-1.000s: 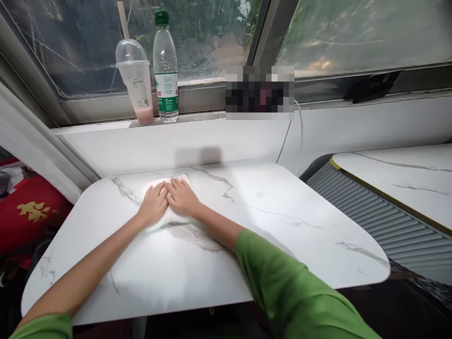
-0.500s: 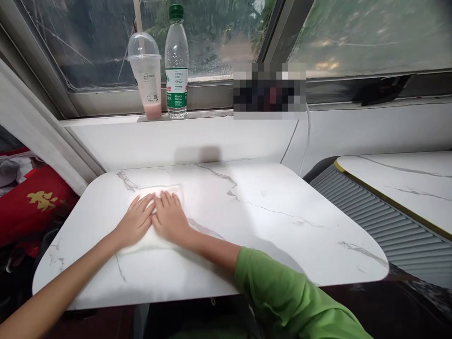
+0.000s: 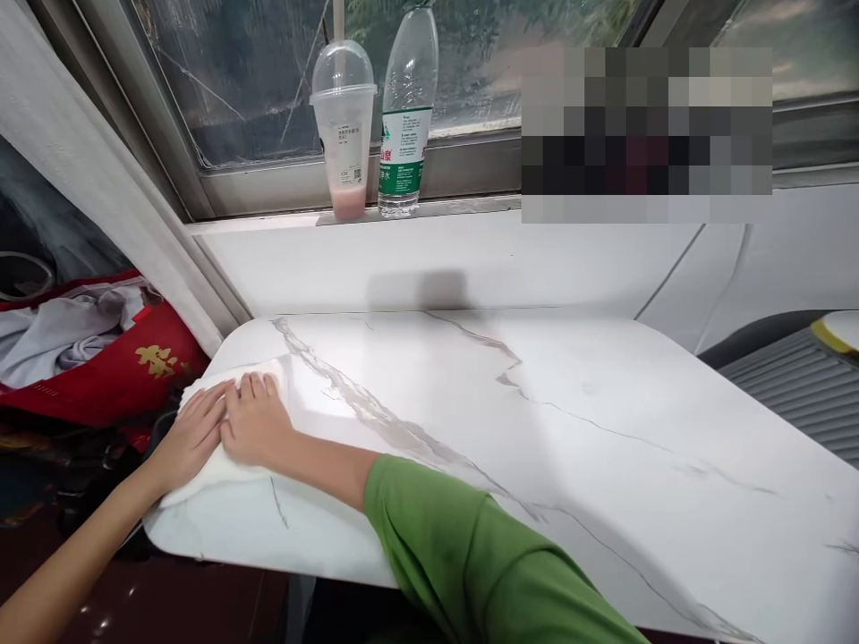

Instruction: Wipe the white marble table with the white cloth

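A white cloth [image 3: 221,474] lies spread at the left end of a white, marble-patterned table [image 3: 604,376], reaching the table's left edge. Flat on the cloth rests my left hand [image 3: 192,440], open, with its fingers stretched forward. Right beside it my right hand [image 3: 258,420] also presses down on the cloth, palm down and fingers extended. The two hands touch near the fingers. Parts of the cloth are hidden under both hands.
On the window ledge stand a lidded plastic cup [image 3: 347,148] with pink drink and a clear water bottle [image 3: 403,134]. A red bag [image 3: 107,367] holding pale fabric sits left of the table. A grey ribbed surface [image 3: 798,385] shows at right. Part of the ledge is pixelated.
Both hands and the cloth have moved left across the table to its left edge. The view has shifted left, so the cup and bottle appear farther right.
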`<action>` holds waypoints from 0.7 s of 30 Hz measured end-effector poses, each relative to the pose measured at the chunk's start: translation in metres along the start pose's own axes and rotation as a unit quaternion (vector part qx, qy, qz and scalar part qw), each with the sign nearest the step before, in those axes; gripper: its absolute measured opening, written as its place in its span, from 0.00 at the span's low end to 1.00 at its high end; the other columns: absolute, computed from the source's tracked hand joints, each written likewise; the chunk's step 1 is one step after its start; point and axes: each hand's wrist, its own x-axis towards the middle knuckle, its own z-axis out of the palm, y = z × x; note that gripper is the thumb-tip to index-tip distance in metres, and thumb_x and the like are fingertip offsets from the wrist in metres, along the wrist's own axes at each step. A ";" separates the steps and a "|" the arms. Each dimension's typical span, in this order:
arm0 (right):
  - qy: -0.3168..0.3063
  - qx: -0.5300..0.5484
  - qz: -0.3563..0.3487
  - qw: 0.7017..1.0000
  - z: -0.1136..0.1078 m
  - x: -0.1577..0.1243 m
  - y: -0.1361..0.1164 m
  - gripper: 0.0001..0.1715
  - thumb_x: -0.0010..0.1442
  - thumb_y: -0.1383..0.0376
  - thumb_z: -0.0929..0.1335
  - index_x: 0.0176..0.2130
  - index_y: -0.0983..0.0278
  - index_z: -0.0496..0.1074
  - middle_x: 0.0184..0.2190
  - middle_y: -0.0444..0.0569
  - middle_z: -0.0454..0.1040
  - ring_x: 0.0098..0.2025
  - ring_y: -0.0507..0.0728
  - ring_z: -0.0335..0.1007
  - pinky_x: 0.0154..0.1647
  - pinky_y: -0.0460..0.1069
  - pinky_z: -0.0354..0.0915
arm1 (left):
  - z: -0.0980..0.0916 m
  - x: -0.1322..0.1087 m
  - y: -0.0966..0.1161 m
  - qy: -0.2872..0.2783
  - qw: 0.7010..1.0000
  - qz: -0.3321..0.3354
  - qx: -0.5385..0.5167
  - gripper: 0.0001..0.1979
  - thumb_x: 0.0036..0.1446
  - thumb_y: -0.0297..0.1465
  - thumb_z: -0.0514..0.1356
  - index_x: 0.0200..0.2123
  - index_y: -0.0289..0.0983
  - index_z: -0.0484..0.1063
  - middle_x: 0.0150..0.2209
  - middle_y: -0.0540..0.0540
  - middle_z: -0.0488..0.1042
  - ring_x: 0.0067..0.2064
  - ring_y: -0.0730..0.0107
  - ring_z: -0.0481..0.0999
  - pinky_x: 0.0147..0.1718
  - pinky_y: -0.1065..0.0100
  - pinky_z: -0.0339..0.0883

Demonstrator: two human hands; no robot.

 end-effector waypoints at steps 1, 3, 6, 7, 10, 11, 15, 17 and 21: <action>0.001 0.001 0.000 1.000 0.002 0.012 0.013 0.31 0.61 0.57 0.57 0.59 0.68 0.60 0.58 0.55 0.65 0.60 0.63 0.56 0.62 0.57 0.46 | 0.002 0.018 -0.004 -0.004 1.000 -0.007 0.001 0.25 0.64 0.32 0.39 0.63 0.37 0.50 0.63 0.41 0.55 0.63 0.58 0.54 0.60 0.53 0.46; -0.007 0.005 0.009 1.000 0.003 0.035 0.043 0.29 0.61 0.60 0.58 0.58 0.67 0.61 0.56 0.53 0.66 0.59 0.60 0.58 0.62 0.54 0.48 | 0.005 0.062 -0.009 -0.009 1.000 -0.022 0.004 0.24 0.63 0.32 0.40 0.60 0.34 0.55 0.61 0.39 0.57 0.62 0.59 0.55 0.60 0.54 0.45; -0.007 0.002 0.061 0.998 0.002 0.058 0.091 0.27 0.62 0.64 0.58 0.58 0.71 0.60 0.57 0.57 0.65 0.59 0.60 0.56 0.61 0.55 0.47 | 0.008 0.129 -0.003 -0.006 1.000 -0.014 -0.006 0.22 0.63 0.31 0.41 0.57 0.30 0.58 0.61 0.39 0.59 0.60 0.64 0.56 0.60 0.61 0.46; -0.002 0.000 0.080 0.997 0.000 0.061 0.104 0.26 0.62 0.65 0.57 0.57 0.74 0.60 0.57 0.60 0.64 0.59 0.61 0.56 0.61 0.56 0.46 | 0.010 0.146 0.002 -0.007 1.000 -0.008 -0.008 0.22 0.64 0.31 0.41 0.57 0.31 0.58 0.61 0.41 0.59 0.60 0.66 0.56 0.60 0.63 0.46; 0.008 -0.002 0.110 0.994 -0.006 0.052 0.131 0.26 0.62 0.67 0.56 0.57 0.76 0.60 0.57 0.63 0.64 0.59 0.63 0.55 0.61 0.58 0.44 | 0.016 0.175 0.021 -0.016 1.000 0.009 -0.009 0.21 0.65 0.31 0.41 0.58 0.34 0.58 0.62 0.44 0.57 0.61 0.69 0.55 0.60 0.64 0.44; 0.008 -0.001 0.110 0.994 -0.008 0.045 0.136 0.26 0.62 0.68 0.56 0.57 0.76 0.60 0.57 0.63 0.64 0.59 0.63 0.54 0.62 0.57 0.44 | 0.018 0.176 0.029 -0.018 1.000 0.012 -0.009 0.21 0.66 0.31 0.40 0.59 0.34 0.57 0.63 0.44 0.56 0.62 0.69 0.53 0.61 0.62 0.42; -0.006 -0.001 0.095 0.995 -0.022 0.004 0.136 0.26 0.61 0.68 0.57 0.57 0.74 0.61 0.58 0.60 0.63 0.61 0.61 0.52 0.63 0.56 0.42 | 0.025 0.153 0.067 -0.025 1.000 0.013 -0.010 0.22 0.66 0.31 0.40 0.61 0.32 0.53 0.65 0.40 0.52 0.65 0.62 0.47 0.62 0.53 0.38; -0.014 -0.004 0.083 0.996 -0.032 -0.025 0.128 0.27 0.61 0.67 0.57 0.58 0.74 0.61 0.59 0.61 0.62 0.61 0.62 0.52 0.63 0.57 0.42 | 0.026 0.131 0.093 -0.034 0.999 0.016 -0.002 0.23 0.65 0.31 0.42 0.61 0.31 0.54 0.64 0.39 0.52 0.66 0.58 0.47 0.62 0.51 0.38; -0.033 -0.007 0.028 0.999 -0.059 -0.100 0.104 0.28 0.59 0.67 0.56 0.58 0.72 0.61 0.59 0.60 0.61 0.61 0.63 0.52 0.63 0.60 0.44 | 0.020 0.072 0.157 -0.012 1.000 0.021 0.019 0.24 0.64 0.31 0.44 0.62 0.31 0.55 0.64 0.36 0.51 0.66 0.51 0.46 0.61 0.44 0.37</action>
